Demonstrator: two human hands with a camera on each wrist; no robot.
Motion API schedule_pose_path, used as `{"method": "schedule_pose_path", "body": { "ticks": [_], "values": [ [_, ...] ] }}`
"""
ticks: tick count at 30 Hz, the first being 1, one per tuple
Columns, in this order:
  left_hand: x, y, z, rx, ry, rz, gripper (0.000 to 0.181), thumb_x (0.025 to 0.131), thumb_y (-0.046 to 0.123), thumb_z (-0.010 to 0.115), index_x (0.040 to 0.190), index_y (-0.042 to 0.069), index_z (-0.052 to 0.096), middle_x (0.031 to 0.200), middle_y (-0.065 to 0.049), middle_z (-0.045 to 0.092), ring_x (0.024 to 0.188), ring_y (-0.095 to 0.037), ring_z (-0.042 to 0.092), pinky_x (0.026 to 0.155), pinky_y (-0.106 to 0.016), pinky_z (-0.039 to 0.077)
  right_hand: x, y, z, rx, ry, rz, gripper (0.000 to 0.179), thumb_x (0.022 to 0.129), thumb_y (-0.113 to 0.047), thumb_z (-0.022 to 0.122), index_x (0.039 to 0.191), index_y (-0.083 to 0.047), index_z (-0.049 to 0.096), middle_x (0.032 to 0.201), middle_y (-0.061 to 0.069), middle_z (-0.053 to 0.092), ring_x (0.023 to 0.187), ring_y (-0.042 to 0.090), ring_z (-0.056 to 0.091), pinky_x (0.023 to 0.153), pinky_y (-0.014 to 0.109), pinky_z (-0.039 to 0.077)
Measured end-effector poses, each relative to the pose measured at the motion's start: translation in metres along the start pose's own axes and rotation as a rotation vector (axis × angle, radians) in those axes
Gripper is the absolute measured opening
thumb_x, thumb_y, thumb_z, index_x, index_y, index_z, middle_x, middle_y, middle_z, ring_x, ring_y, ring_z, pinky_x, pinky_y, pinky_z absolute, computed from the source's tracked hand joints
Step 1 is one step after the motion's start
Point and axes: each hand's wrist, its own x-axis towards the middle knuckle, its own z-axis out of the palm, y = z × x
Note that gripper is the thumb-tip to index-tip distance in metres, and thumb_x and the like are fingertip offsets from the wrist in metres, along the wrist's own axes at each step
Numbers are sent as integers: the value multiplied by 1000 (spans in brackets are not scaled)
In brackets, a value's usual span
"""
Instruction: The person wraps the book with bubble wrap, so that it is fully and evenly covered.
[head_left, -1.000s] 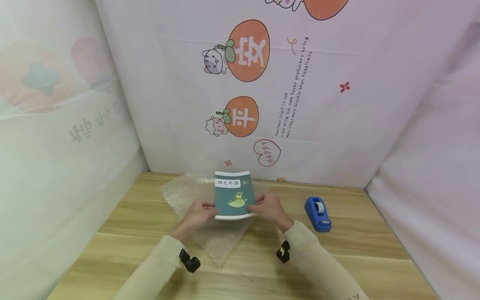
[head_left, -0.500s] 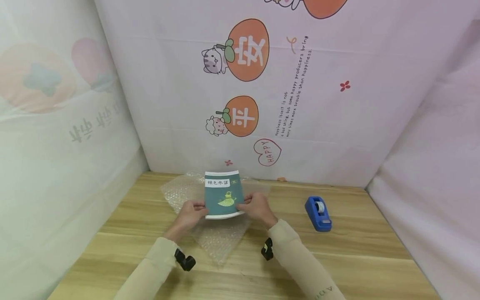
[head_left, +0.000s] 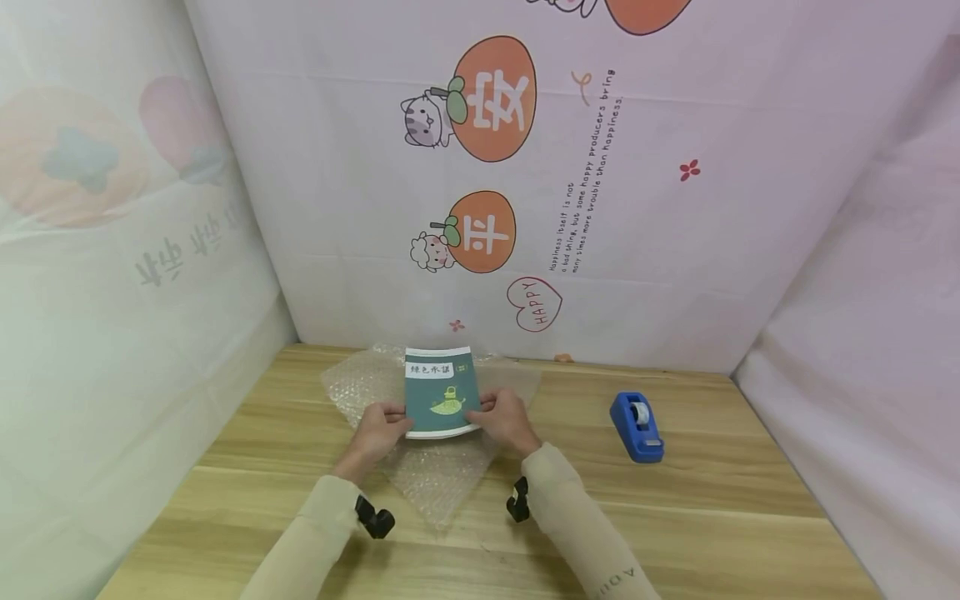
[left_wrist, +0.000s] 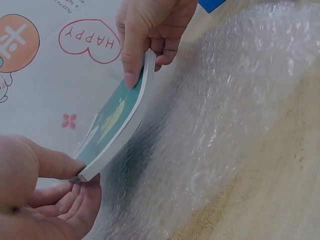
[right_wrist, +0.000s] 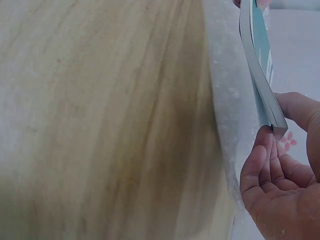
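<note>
A thin green paperback book [head_left: 441, 392] with a white title band and a yellow leaf picture hangs over the sheet of bubble wrap [head_left: 435, 479]. My left hand [head_left: 378, 435] pinches its left near corner, thumb on the cover and fingers beneath. At the opposite near corner, my right hand [head_left: 504, 419] pinches it the same way. Seen from the left wrist, the book [left_wrist: 114, 125] bows downward between both hands, with the bubble wrap [left_wrist: 225, 110] below it. The right wrist view shows the page edges of the book [right_wrist: 257, 75] held between thumb and fingers.
A blue tape dispenser [head_left: 637, 429] with a roll of tape stands on the wooden table [head_left: 712, 500] to the right. White printed cloth [head_left: 637, 208] hangs behind the table and along both sides. Each wrist carries a small black camera mount.
Both hands have carried the book to the left, the right hand travelling further. The book has also come down slightly and sits more centrally over the bubble wrap, which stays put.
</note>
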Motion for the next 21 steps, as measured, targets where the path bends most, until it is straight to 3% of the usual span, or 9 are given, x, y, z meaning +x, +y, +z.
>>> {"method": "schedule_pose_path", "body": {
  "ticks": [9,14,21],
  "values": [
    [5,-7,3,27,9,21,40,99,4,66,133,-17,59,121,-30,70,112,-34,71,89,-34,64,2,8,8,-16,9,18,34,89,-17,85,112,4,72,105,14,73,96,21,68,81,33,61],
    [7,-9,5,52,13,44,36,98,1,65,128,-18,61,114,-29,72,104,-30,72,84,-31,63,3,9,9,-10,10,27,34,90,-17,84,113,5,71,106,16,73,97,23,69,80,32,61],
    [8,-5,3,143,28,57,29,95,1,68,119,-16,66,109,-27,74,99,-28,74,80,-33,63,1,8,10,-19,15,17,31,90,-15,84,109,7,72,102,17,75,92,23,71,76,32,61]
  ]
}}
